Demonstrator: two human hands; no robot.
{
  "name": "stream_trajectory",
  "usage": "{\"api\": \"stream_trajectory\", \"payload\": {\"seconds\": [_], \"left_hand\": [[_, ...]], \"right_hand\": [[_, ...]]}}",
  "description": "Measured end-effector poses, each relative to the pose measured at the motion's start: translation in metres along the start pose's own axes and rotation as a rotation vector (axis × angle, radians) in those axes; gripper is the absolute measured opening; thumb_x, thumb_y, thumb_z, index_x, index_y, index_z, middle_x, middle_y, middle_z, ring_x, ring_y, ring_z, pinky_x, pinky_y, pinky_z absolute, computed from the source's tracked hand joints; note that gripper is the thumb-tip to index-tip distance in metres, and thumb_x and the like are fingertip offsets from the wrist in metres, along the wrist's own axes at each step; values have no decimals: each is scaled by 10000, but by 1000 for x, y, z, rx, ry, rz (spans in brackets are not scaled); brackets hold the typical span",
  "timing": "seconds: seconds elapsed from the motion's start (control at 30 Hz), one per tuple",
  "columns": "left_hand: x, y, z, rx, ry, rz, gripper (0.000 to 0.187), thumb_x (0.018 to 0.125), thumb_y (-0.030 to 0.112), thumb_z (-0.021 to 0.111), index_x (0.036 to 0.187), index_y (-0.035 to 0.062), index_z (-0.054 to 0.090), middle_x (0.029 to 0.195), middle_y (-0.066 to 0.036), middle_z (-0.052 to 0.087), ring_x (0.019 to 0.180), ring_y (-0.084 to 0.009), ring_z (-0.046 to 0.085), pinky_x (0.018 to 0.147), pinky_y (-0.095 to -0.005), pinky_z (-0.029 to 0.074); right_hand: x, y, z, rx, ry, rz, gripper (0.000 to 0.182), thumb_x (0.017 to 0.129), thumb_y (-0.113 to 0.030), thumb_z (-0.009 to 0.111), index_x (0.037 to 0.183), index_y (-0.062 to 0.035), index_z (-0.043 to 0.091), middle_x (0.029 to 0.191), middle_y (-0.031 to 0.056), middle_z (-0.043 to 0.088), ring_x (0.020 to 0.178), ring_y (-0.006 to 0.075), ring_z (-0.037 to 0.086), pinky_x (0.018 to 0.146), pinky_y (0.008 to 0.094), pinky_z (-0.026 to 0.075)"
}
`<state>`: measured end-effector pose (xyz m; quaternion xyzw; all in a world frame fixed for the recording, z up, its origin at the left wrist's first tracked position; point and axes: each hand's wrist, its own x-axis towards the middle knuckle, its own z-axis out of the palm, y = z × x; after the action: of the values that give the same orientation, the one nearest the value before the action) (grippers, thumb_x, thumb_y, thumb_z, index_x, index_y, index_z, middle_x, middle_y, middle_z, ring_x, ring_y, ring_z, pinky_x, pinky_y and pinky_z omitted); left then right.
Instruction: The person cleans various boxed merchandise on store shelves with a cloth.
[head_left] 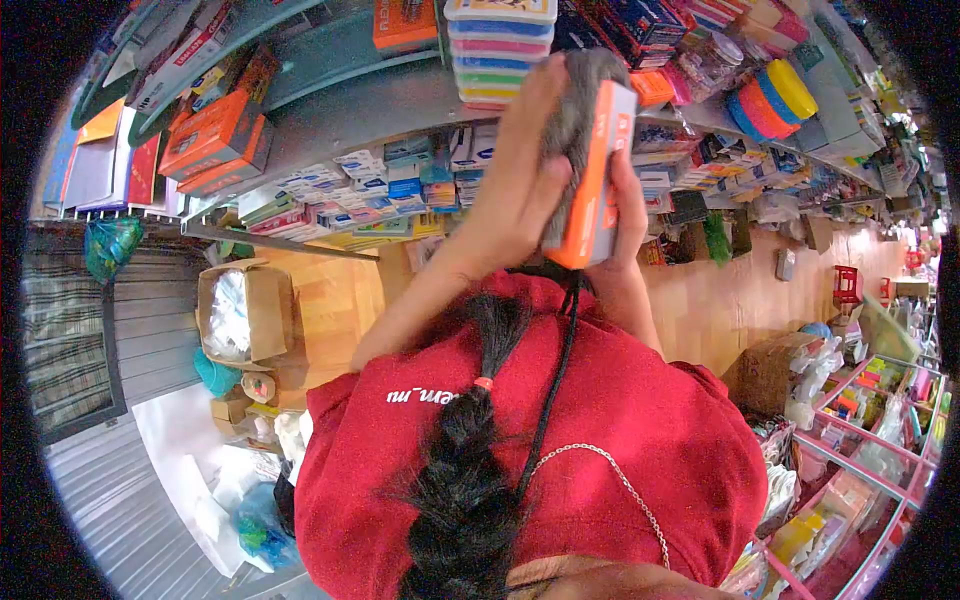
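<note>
An orange, grey and white box is held upright in front of my chest. My right hand grips it along its right side, with the fingers mostly behind it. Against the left side of the box lies a dark grey, fuzzy cloth. My left hand presses this cloth to the box, its thumb in front and its fingers reaching up, slightly blurred. The far side of the box is hidden.
Ahead runs a shelf with a stack of coloured plastic containers and orange boxes. Small packets fill the level below. An open carton sits on the wooden floor at left. A glass display case stands at right.
</note>
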<state>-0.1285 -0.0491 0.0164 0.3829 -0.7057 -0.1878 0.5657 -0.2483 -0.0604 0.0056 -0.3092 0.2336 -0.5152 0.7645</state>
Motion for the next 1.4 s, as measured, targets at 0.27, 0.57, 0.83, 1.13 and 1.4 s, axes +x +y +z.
{"api": "stream_trajectory", "payload": {"seconds": [0.27, 0.57, 0.83, 1.13, 1.4], "left_hand": [[2, -4, -6, 20, -64, 11, 537, 863, 278, 338, 1336, 43, 241, 1387, -143, 238, 1302, -293, 180, 1046, -427, 83], [27, 18, -34, 372, -189, 170, 573, 850, 347, 415, 1301, 14, 298, 1319, -155, 347, 1259, -299, 275, 1037, -388, 155], [-13, 7, -15, -202, 262, -40, 898, 708, 582, 561, 1324, 30, 210, 1349, -152, 264, 1265, -284, 242, 1030, -406, 169], [-92, -22, 41, -693, 214, -376, 912, 646, 390, 735, 1295, 18, 212, 1279, -111, 350, 1197, -227, 333, 991, -359, 264], [-63, 5, 24, -1258, 617, -505, 442, 808, 283, 579, 1168, 67, 441, 1137, -52, 515, 1051, -213, 488, 920, -370, 368]], "right_hand": [[-3, 8, 7, 135, -17, -4, 499, 865, -397, 395, 1220, -47, 402, 1138, 111, 512, 1017, 212, 511, 890, 348, 393], [-5, 8, 14, 183, -134, -14, 583, 870, -464, 329, 1307, -80, 290, 1266, 116, 408, 1142, 259, 423, 971, 391, 328], [-2, 12, 5, 87, -123, -127, 592, 861, -535, 316, 1263, -102, 344, 1222, 89, 445, 1106, 247, 446, 951, 405, 345], [2, 37, 0, -173, -135, -245, 520, 873, -491, 338, 1194, -84, 374, 1109, 47, 483, 1006, 192, 481, 889, 363, 383], [0, 46, 3, -617, -292, -292, 415, 819, -249, 568, 1128, -40, 385, 1032, 53, 487, 972, 176, 469, 871, 344, 368]]}}
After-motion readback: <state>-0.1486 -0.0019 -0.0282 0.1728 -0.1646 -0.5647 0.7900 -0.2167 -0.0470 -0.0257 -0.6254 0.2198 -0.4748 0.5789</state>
